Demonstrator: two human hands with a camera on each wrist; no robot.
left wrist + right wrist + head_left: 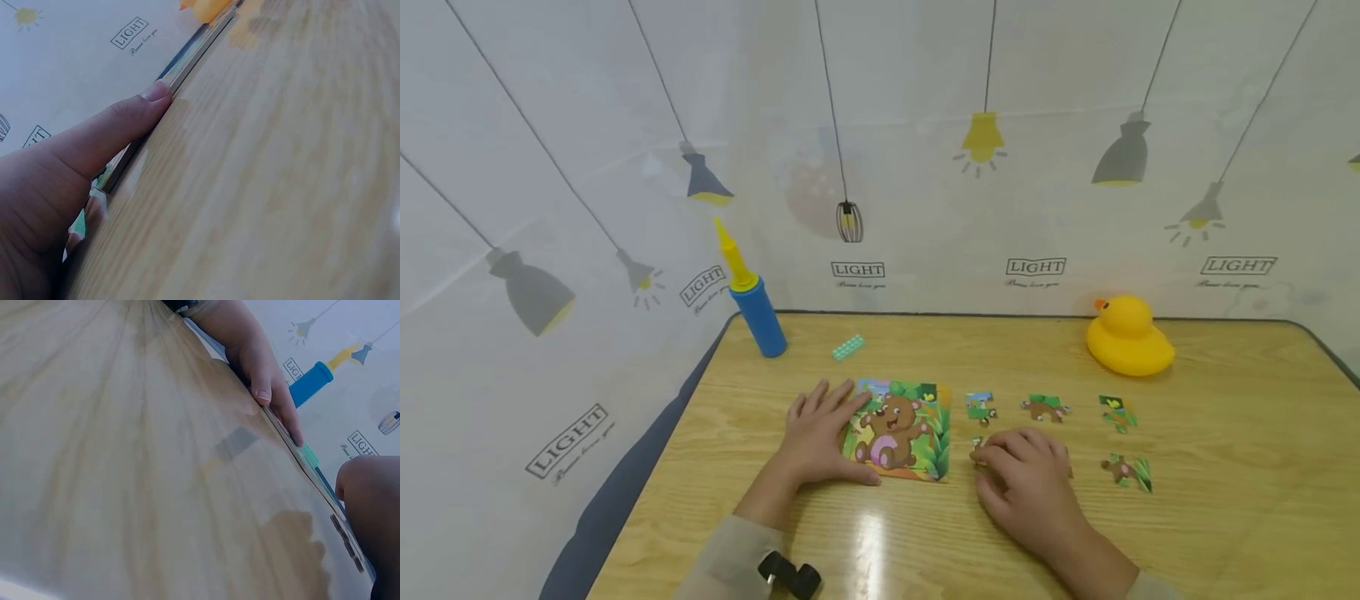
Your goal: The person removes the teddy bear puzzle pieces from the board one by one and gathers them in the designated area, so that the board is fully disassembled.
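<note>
A bear puzzle board (904, 433) lies on the wooden table (1225, 517). My left hand (820, 435) rests flat on the board's left edge, fingers straight and thumb along its near side. The left wrist view shows that thumb (115, 128) against the board's rim (187, 59). My right hand (1026, 479) lies just right of the board. Its fingers are curled over a puzzle piece (977, 447), of which only a brown edge shows. Loose pieces lie beyond and to the right: one (980, 407), another (1045, 407), a third (1117, 412).
A yellow rubber duck (1127, 337) sits at the back right. A blue and yellow hand pump (754, 296) stands at the back left, with a teal brick (848, 347) beside it. Another piece (1127, 471) lies right of my right hand. A printed curtain surrounds the table.
</note>
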